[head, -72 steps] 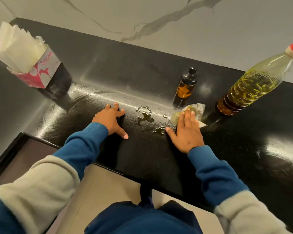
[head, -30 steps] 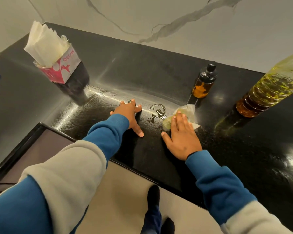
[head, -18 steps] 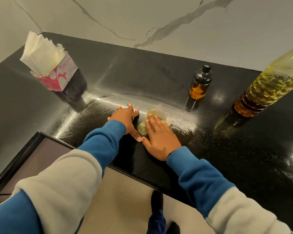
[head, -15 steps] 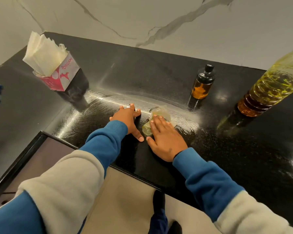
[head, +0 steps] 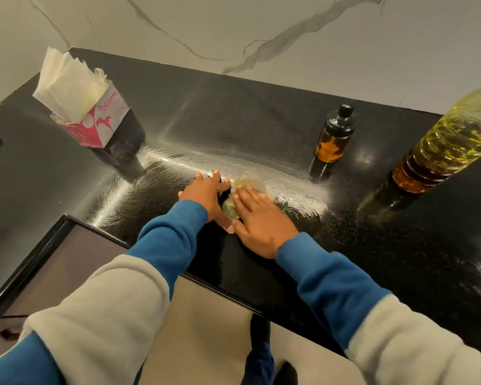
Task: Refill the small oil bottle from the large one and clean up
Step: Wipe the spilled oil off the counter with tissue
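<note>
Right hand [head: 261,218]: fingers flat, pressing oily tissue [head: 247,187] onto counter [head: 233,120].
Left hand [head: 206,194]: fingers spread flat, beside tissue.
Bottles: small [head: 335,134], large [head: 450,143], upright behind.

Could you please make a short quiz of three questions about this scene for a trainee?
1. True or false: the cap is on the small bottle.
2. What does the right hand press on the counter? A) a sponge B) an oil-soaked tissue C) a lid
3. Fill in: the tissue box stands to the ____ of the left hand.

Key
1. True: its black cap is on.
2. B: flat fingers press the yellowed tissue beside the left hand.
3. Left, farther back on the counter; the big bottle stands at the right.
</note>
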Tool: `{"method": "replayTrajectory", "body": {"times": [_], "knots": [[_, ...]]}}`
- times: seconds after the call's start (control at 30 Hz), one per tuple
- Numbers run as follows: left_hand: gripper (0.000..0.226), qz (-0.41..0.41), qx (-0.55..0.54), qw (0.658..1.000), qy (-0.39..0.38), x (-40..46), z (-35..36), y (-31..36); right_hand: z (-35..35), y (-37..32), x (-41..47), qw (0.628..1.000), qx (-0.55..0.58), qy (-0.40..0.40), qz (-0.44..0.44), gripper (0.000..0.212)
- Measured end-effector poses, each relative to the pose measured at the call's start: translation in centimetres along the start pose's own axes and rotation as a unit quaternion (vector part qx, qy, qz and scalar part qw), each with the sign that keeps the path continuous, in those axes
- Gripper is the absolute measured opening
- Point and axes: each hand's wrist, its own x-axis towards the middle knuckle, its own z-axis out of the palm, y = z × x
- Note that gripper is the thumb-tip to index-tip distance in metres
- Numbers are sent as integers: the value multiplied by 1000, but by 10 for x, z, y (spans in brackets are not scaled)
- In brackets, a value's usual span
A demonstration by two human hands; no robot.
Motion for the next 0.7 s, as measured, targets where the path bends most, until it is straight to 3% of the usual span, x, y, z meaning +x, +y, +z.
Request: {"method": "replayTrajectory", "body": {"times": [0.2,0.33,0.43,0.53,0.7], "knots": [[142,4,1,1000,-29,-2,-4,1,-13,35,20,993,-13,45,108,71],[141,-1,-13,1000,-8,-3,-3,1,-3,-1,33,997,11,29,66,72],[118,2,-15,1000,11,0,1,-1,5,-13,3,1000,17,7,11,72],[139,9,-9,1000,-3,-3,-2,-1,4,-1,-28,1000,4,-8,8,73],[145,6,-10,1000,-25,-3,-6,-1,-11,30,-33,992,-14,7,122,71]]}}
